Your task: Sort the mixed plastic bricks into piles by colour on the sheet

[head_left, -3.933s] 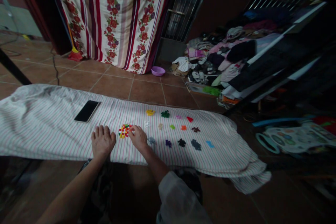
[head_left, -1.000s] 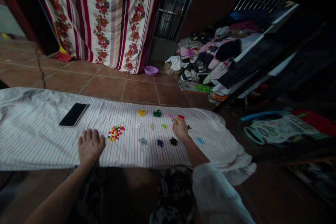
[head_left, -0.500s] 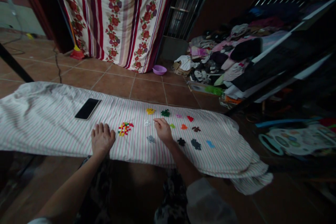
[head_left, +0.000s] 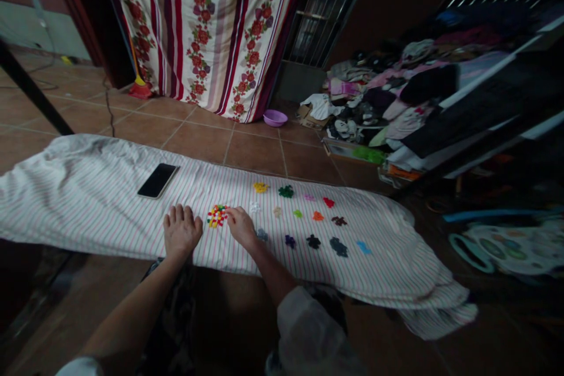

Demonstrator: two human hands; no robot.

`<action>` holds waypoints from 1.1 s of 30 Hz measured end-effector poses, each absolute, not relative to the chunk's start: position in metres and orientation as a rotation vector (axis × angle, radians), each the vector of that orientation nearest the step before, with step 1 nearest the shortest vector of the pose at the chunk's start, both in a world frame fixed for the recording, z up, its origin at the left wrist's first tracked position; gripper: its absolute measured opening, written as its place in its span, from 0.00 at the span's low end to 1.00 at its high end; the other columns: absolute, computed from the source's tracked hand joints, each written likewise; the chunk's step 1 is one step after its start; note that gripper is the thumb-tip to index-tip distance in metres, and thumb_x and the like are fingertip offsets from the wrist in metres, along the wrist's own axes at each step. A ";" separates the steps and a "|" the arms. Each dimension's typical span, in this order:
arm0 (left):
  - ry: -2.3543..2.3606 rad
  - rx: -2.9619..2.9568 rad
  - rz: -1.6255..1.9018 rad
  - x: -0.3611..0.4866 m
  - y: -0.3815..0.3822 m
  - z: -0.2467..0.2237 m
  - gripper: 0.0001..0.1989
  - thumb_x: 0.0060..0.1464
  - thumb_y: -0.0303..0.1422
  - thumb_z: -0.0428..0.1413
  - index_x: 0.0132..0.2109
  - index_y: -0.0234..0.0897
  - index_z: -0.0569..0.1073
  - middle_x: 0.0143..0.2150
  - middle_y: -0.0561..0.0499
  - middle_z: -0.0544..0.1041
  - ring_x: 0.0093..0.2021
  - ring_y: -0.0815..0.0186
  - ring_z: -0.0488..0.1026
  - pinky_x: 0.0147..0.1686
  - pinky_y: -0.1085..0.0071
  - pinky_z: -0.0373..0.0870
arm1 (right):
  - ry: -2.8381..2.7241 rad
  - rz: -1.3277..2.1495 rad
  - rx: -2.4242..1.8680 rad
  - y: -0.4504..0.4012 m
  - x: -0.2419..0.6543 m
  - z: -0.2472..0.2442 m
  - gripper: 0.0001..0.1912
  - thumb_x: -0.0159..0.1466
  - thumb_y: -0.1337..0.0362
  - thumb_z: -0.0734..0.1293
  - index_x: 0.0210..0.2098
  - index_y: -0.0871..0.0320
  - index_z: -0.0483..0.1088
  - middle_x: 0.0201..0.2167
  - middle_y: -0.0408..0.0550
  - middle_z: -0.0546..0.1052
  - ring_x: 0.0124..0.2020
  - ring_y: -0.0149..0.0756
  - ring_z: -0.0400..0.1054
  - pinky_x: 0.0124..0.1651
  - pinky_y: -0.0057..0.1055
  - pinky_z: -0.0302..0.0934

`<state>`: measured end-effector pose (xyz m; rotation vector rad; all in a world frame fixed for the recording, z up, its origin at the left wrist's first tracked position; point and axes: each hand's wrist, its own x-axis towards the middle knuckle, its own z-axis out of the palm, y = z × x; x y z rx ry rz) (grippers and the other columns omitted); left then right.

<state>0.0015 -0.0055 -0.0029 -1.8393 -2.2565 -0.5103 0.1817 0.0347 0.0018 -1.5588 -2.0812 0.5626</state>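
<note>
My left hand lies flat on the striped cloth, fingers stretched out, just left of a mixed pile of small red, yellow, white and green pieces. At that pile's right edge, my right hand has thumb and fingertips pinched together; whatever is between them is too small to make out. Single-colour clusters lie to the right, among them yellow pieces, dark green pieces, white pieces, beige pieces and orange pieces. The right hand partly hides the grey pieces.
A phone rests on the cloth beyond my left hand. More clusters sit to the right, including black pieces and blue pieces. Past the cloth are a purple basin, a floral curtain and heaped clothes.
My right hand has moved left from between the white and light green clusters to the mixed pile, uncovering the beige and dark purple pieces. The left hand stays flat. The view has shifted slightly.
</note>
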 end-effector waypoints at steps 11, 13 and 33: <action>-2.241 -1.828 -0.487 0.002 -0.006 -0.002 0.26 0.59 0.38 0.43 0.57 0.26 0.68 0.61 0.31 0.66 0.64 0.44 0.59 0.60 0.50 0.53 | -2.075 0.555 -1.644 0.045 0.170 0.004 0.11 0.64 0.71 0.60 0.40 0.54 0.73 0.41 0.47 0.76 0.43 0.35 0.68 0.46 0.28 0.60; -2.245 -1.833 -0.485 0.002 -0.006 -0.001 0.26 0.59 0.39 0.43 0.57 0.26 0.68 0.61 0.31 0.67 0.64 0.44 0.59 0.60 0.50 0.53 | -2.073 0.552 -1.673 0.046 0.169 0.007 0.10 0.64 0.70 0.61 0.40 0.54 0.72 0.40 0.47 0.75 0.42 0.35 0.68 0.45 0.28 0.59; -2.272 -1.851 -0.534 0.003 -0.006 -0.001 0.26 0.58 0.38 0.43 0.57 0.25 0.68 0.62 0.30 0.66 0.65 0.44 0.57 0.61 0.49 0.53 | -1.917 0.502 -1.705 0.042 0.165 0.001 0.04 0.65 0.65 0.62 0.35 0.54 0.69 0.35 0.43 0.77 0.38 0.33 0.70 0.40 0.26 0.59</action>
